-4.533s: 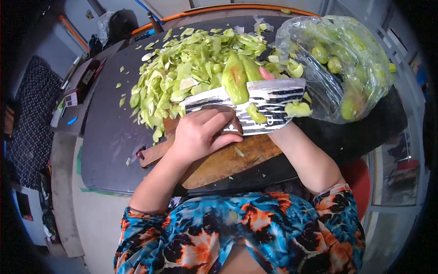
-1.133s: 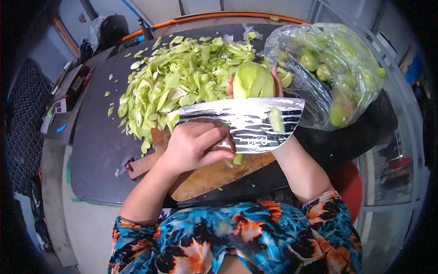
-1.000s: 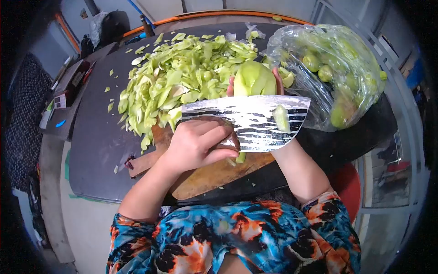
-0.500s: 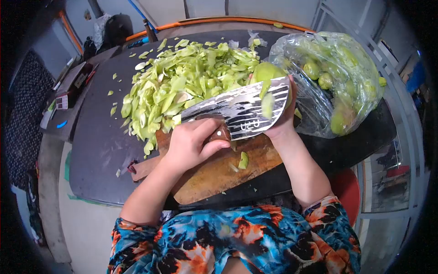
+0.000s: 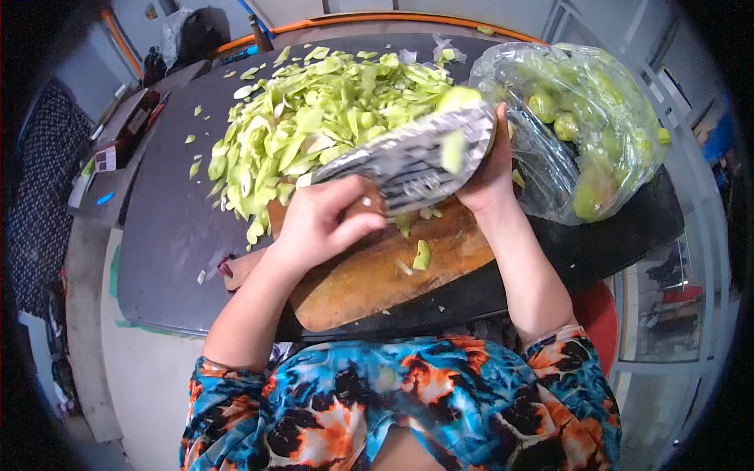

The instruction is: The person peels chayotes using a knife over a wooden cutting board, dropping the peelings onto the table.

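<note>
My left hand (image 5: 323,216) is wrapped round the wooden handle of a broad cleaver (image 5: 408,165), its blade smeared by motion and pointing up to the right. A pale slice (image 5: 452,151) clings to the blade. Behind the blade, my right hand (image 5: 488,177) grips a peeled green mango (image 5: 459,97), mostly hidden by the steel. Below both hands lies a worn wooden cutting board (image 5: 377,286), with a small green piece (image 5: 422,255) on it. A large heap of thin green slices (image 5: 314,118) spreads beyond the board.
A clear plastic bag (image 5: 534,184) of whole green fruits (image 5: 542,106) stands at the right of the dark table (image 5: 165,259). Scraps are scattered left of the heap. A red stool (image 5: 595,314) shows under the right edge, and a side bench (image 5: 118,180) stands at the left.
The cleaver has shifted slightly left and its blade is now more blurred. My right hand has tilted the mango a little. The view has shifted slightly.
</note>
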Tool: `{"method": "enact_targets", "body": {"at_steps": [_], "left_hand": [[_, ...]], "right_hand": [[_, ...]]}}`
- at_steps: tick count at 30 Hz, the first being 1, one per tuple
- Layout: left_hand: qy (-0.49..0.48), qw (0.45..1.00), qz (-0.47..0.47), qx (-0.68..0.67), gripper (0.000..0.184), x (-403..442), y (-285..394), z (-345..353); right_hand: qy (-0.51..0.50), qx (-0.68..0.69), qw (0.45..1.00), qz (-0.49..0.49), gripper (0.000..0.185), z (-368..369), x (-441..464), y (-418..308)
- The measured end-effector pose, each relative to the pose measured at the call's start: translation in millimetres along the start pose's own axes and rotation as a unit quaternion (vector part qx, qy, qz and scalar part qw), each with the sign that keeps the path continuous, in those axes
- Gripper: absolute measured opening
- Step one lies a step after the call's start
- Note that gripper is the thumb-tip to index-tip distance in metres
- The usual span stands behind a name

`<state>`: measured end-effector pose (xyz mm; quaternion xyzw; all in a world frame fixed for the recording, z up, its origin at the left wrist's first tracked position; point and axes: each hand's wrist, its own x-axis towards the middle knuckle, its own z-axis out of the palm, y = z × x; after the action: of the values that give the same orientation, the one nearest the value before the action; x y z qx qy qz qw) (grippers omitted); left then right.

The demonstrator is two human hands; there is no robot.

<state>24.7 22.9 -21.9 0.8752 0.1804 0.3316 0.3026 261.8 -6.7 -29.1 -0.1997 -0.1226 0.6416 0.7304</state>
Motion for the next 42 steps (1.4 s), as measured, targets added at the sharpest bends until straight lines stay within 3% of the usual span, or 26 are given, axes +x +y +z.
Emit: {"method": "enact_targets", "body": {"at_steps": [2, 4, 7, 12, 18, 20, 25, 27, 28, 30, 31, 34, 36, 39, 40, 42], "left_hand": [[-0.035, 0.998, 0.042, 0.025, 0.029, 1, 0, 6], [-0.021, 0.996, 0.082, 0.025, 0.029, 3, 1, 10], [-0.045, 0.995, 0.065, 0.052, 0.041, 2, 0, 6], [-0.021, 0.992, 0.102, 0.067, 0.034, 2, 1, 9], [0.009, 0.972, 0.174, 0.155, 0.036, 6, 6, 14], [0.019, 0.965, 0.192, 0.176, 0.038, 6, 7, 16], [0.046, 0.949, 0.229, 0.212, 0.040, 4, 5, 17], [0.062, 0.951, 0.213, 0.216, 0.041, 4, 2, 13], [0.071, 0.952, 0.205, 0.218, 0.041, 4, 0, 9], [0.091, 0.976, 0.101, 0.169, 0.039, 1, -6, 4], [0.138, 0.987, -0.020, 0.084, 0.032, -1, -10, 2], [0.233, 0.963, -0.138, -0.009, 0.015, -1, -26, -14], [0.237, 0.959, -0.124, -0.096, 0.012, 0, -31, -15], [0.151, 0.984, -0.093, -0.014, 0.021, -4, -11, -7], [0.110, 0.993, -0.046, -0.008, 0.031, -4, -7, -5], [0.057, 0.996, 0.054, 0.035, 0.037, -2, -3, 3]], "right_hand": [[-0.059, -0.008, 0.998, 0.004, 0.077, -10, 6, 3], [-0.056, 0.004, 0.998, 0.022, 0.075, -14, 7, 3], [-0.048, 0.022, 0.998, 0.018, 0.071, -9, 5, 7], [-0.146, 0.042, 0.985, 0.080, 0.063, -17, 1, 15], [-0.075, 0.036, 0.993, 0.081, 0.053, 1, -15, 23], [-0.126, 0.051, 0.982, 0.132, 0.053, -9, -11, 22], [-0.117, 0.003, 0.990, 0.084, 0.057, -3, -9, 21], [-0.102, 0.035, 0.992, 0.065, 0.061, 1, -9, 23], [-0.004, 0.053, 0.998, 0.039, 0.067, 19, -17, 23], [-0.162, 0.122, 0.973, 0.112, 0.074, 6, -17, 13], [-0.307, 0.037, 0.938, 0.157, 0.079, 5, -11, 7], [-0.313, 0.045, 0.940, 0.129, 0.088, 8, -19, 9], [-0.298, 0.054, 0.944, 0.133, 0.086, 7, -18, 11], [-0.239, 0.013, 0.966, 0.094, 0.078, -3, -15, 11], [-0.213, -0.010, 0.974, 0.075, 0.075, -4, -14, 12], [-0.160, 0.090, 0.981, 0.065, 0.064, -2, -13, 16]]}}
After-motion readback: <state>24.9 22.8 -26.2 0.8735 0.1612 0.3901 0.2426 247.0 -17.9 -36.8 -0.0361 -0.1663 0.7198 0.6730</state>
